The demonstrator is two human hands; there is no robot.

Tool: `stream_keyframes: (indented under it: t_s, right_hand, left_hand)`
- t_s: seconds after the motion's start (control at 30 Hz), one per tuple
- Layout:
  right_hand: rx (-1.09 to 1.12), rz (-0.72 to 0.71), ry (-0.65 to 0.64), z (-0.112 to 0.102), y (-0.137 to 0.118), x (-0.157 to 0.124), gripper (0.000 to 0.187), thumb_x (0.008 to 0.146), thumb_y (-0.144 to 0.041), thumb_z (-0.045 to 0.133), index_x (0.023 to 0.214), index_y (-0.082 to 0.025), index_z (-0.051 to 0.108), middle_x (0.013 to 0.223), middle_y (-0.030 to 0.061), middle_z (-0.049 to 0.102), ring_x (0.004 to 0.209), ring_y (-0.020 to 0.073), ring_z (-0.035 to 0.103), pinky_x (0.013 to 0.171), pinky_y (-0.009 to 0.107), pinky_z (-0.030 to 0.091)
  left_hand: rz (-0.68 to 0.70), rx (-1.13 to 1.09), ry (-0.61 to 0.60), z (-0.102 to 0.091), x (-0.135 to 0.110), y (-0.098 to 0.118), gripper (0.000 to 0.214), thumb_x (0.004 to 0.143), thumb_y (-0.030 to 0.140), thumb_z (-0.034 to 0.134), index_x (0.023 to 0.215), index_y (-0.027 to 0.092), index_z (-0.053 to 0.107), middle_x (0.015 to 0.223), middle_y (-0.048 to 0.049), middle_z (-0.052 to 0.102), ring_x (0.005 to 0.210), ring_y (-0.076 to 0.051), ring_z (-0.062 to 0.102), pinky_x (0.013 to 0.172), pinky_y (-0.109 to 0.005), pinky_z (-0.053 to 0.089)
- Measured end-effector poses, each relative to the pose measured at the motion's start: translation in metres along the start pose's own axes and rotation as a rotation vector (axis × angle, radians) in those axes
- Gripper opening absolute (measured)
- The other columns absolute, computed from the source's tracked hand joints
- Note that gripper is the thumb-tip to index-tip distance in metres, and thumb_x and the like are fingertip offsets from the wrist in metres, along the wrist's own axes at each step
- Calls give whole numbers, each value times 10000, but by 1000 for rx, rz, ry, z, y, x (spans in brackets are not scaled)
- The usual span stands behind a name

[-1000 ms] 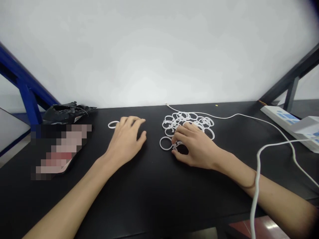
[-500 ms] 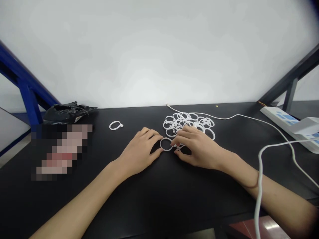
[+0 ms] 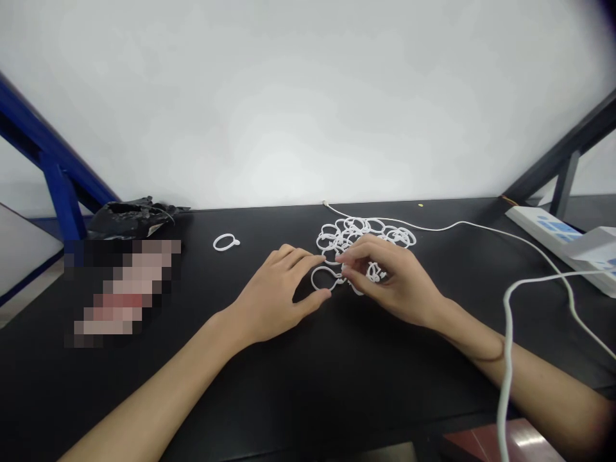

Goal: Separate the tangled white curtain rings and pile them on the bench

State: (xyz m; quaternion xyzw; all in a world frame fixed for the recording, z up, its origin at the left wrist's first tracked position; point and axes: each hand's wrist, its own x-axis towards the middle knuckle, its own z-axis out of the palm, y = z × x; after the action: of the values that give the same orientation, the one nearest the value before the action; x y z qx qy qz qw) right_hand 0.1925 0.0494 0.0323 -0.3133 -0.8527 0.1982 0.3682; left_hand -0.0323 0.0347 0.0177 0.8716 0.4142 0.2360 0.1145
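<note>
A heap of white plastic rings (image 3: pixel 366 232) lies on the black table (image 3: pixel 289 372) near its back edge. One white ring (image 3: pixel 323 280) sits at the heap's near left side. My left hand (image 3: pixel 279 296) pinches that ring between thumb and fingers. My right hand (image 3: pixel 389 276) is lifted a little off the table, its fingertips pinched on the ring's clasp end, where it hangs together with other rings. A single white ring (image 3: pixel 225 242) lies apart to the left.
A crumpled black bag (image 3: pixel 129 215) lies at the back left, with a blurred-out patch in front of it. A white cable (image 3: pixel 505 333) runs across the right side. A white power strip (image 3: pixel 563 240) rests at the far right. Blue frame bars stand at left.
My left hand came right from the lone ring to the ring by the heap and closed on it. My right hand rose and pinched the ring's other end.
</note>
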Motion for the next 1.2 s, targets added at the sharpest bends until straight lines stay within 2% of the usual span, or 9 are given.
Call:
stream_keyframes:
  t_s: [0.13,0.27,0.37,0.57,0.7,0.8,0.93,1.07,1.2]
  right_hand:
    - [187,22,106,8,-3,-1,98,909,-175,606,995,-213,634,909,34,611,756,131,608,636,285,538]
    - [251,19,106,12,-5,-1,106,925,-171,583,1006,-202,644,937,46,622,765,128,631,631,277,551]
    - [193,4,112,13,-5,-1,121,929,-185,581,1017,-206,663,941,49,634,782,131,633,631,272,550]
    - [87,-13,156,14,-4,0,88,919,-180,588,954,-207,665,886,38,641,725,124,613,567,250,513]
    - [121,-36,131,14,-5,0,80,906,-159,595,938,-202,654,910,41,635,751,123,635,605,242,543]
    - [56,-75,111,13,-4,0,87,904,-148,587,936,-206,644,888,40,643,763,137,640,650,268,562]
    - [-65,-186,79,11,-3,-2,245,905,-101,549,1095,-236,624,1036,71,655,956,187,654,819,354,581]
    - [-115,-285,14,10,-4,-4,442,891,-30,490,1260,-265,556,1260,103,598,1133,209,618,902,383,573]
    - [-125,-332,38,10,-7,-5,401,908,-34,510,1242,-253,547,1182,87,653,1082,184,648,883,339,582]
  left_hand:
    - [30,-43,-4,0,0,6,542,906,504,569,1344,193,499,1209,-84,643,1111,-264,515,994,-464,422]
    - [35,-32,41,2,1,5,459,908,445,583,1279,180,534,1140,-83,669,1060,-250,546,954,-440,444]
    - [23,-17,70,3,1,4,401,904,397,596,1239,182,551,1127,-73,671,1043,-237,557,944,-428,450]
    - [42,-14,66,2,1,5,430,870,439,642,1218,204,548,1153,-61,675,1047,-241,567,937,-427,450]
    - [60,-15,81,3,1,5,368,891,379,620,1204,195,556,1144,-60,681,1043,-239,567,931,-426,450]
    - [59,-45,79,4,2,6,330,890,338,608,1188,202,568,1114,-58,679,1030,-242,562,927,-433,454]
    - [-58,-229,71,0,2,9,315,857,319,620,1158,231,589,1052,-37,657,993,-221,568,909,-404,486]
    - [-179,-596,-36,-9,2,4,289,878,349,602,1156,270,612,1051,-13,660,981,-194,611,902,-364,509]
    - [-200,-951,-154,-16,1,-4,232,942,382,515,1062,263,674,994,-24,690,982,-204,632,911,-368,507]
